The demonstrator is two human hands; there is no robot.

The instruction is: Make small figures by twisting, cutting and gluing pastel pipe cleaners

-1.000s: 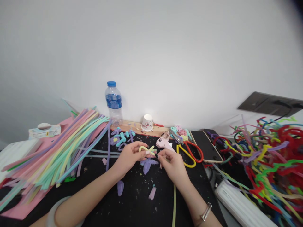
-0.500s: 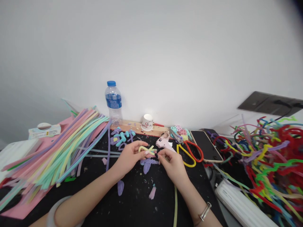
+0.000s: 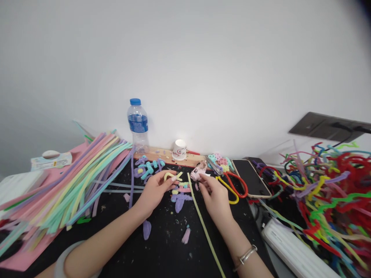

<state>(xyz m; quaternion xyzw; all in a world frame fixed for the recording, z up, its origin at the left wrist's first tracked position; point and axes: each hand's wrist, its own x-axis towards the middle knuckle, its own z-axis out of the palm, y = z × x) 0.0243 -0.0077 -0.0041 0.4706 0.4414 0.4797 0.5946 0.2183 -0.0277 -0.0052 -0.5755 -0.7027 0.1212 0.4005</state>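
Between the thumb and fingers of my left hand (image 3: 158, 187) is a short pale yellow pipe cleaner (image 3: 171, 176), bent into a narrow loop with crossed ends. My right hand (image 3: 213, 193) has its thumb and forefinger apart at a pink animal-shaped object (image 3: 198, 172), its fingertips against or just in front of it. A long pale yellow pipe cleaner (image 3: 206, 227) lies loose between my hands. Below them, a row of small coloured pipe-cleaner pieces (image 3: 182, 188) and a purple fuzzy shape (image 3: 180, 204) rest on the black mat (image 3: 165, 255).
Pastel pipe cleaners (image 3: 87, 177) spread at left, a tangle of bright ones (image 3: 333, 200) at right. A bottle (image 3: 138, 125) and a paper cup (image 3: 179, 150) stand by the wall. Yellow-and-red-handled scissors (image 3: 236, 185), a phone (image 3: 251, 178) and a white power strip (image 3: 295, 251) lie right.
My right hand has let go of the long yellow pipe cleaner, which now lies slanted on the mat, and has moved to the pink object. My left hand keeps the yellow loop.
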